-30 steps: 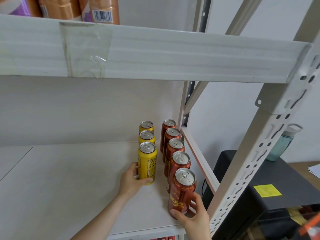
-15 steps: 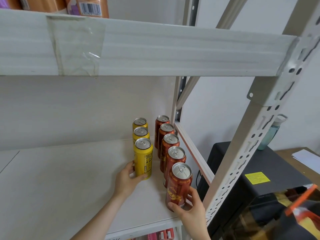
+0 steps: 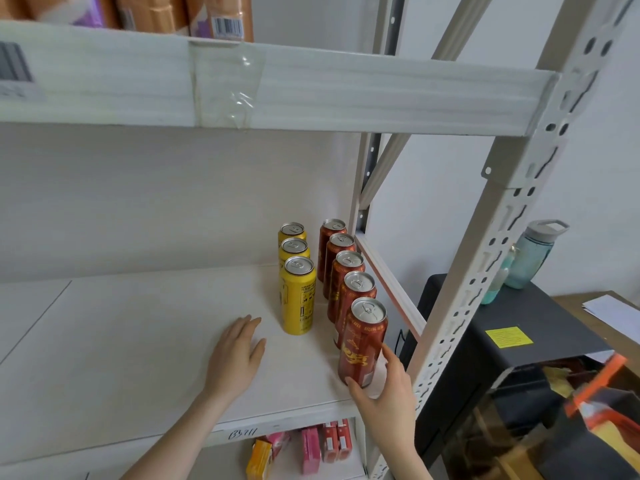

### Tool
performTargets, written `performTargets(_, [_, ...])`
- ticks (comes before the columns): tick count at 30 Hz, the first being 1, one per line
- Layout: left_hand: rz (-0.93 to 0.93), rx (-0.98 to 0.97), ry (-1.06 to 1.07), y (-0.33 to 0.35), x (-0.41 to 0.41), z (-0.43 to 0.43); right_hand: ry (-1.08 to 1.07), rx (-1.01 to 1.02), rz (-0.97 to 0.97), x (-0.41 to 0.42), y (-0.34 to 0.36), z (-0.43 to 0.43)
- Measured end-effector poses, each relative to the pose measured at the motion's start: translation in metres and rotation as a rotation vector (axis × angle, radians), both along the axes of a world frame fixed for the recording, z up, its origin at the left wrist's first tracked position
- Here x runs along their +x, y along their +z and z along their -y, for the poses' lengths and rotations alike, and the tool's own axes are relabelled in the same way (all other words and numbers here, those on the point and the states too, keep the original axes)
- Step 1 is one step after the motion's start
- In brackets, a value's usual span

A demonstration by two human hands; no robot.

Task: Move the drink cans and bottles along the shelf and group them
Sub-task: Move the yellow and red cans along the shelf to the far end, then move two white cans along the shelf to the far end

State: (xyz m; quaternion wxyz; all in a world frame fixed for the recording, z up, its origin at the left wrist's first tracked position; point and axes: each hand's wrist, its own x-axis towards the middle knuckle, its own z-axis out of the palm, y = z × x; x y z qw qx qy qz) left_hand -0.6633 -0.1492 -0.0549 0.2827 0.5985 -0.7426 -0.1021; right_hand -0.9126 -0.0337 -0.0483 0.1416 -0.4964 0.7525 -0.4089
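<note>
Legibly, BEIJING BEER can [image 3: 361,346], right hand [image 3: 390,398] gripping

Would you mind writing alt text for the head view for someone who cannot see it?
On a white shelf, a person's right hand grips the front red can of a row of five; the open left hand is near, not touching, three yellow cans.

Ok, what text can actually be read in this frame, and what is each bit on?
"BEIJING BEER": round the top of the front red can.
"B3711", handwritten, second character unsure: front edge of the shelf.
Too small or blurred to read: the print on the yellow can, the barcode digits up top, the yellow sticker, and the grey label at far left.
</note>
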Motion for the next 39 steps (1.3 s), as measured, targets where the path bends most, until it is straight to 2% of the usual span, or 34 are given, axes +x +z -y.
performTargets(3, [0.17,-0.085,-0.017,0.003,0.013,-0.015,-0.011,-0.056,-0.168,0.007,0.004,-0.016])
performTargets(7, [0.347,-0.084,-0.027,0.009,0.029,-0.044,-0.007,0.013,-0.369,0.019,0.009,-0.037])
performTargets(14, [0.502,-0.077,0.0,0.01,0.07,-0.117,0.035,0.006,-0.662,0.047,0.01,-0.085])
performTargets(20, [0.554,-0.073,0.047,0.011,0.104,-0.179,0.094,0.054,-0.729,0.077,0.013,-0.126])
performTargets(22, [0.57,-0.126,0.056,0.009,0.116,-0.194,0.114,0.068,-0.754,0.088,0.012,-0.134])
performTargets(28, [0.589,-0.145,0.086,0.007,0.159,-0.227,0.185,0.115,-0.744,0.135,0.012,-0.149])
performTargets(32, [0.596,-0.115,0.097,0.004,0.194,-0.243,0.243,0.12,-0.752,0.176,0.018,-0.153])
performTargets(39, [0.592,-0.095,0.063,-0.002,0.29,-0.259,0.188,0.13,-0.752,0.277,0.022,-0.156])
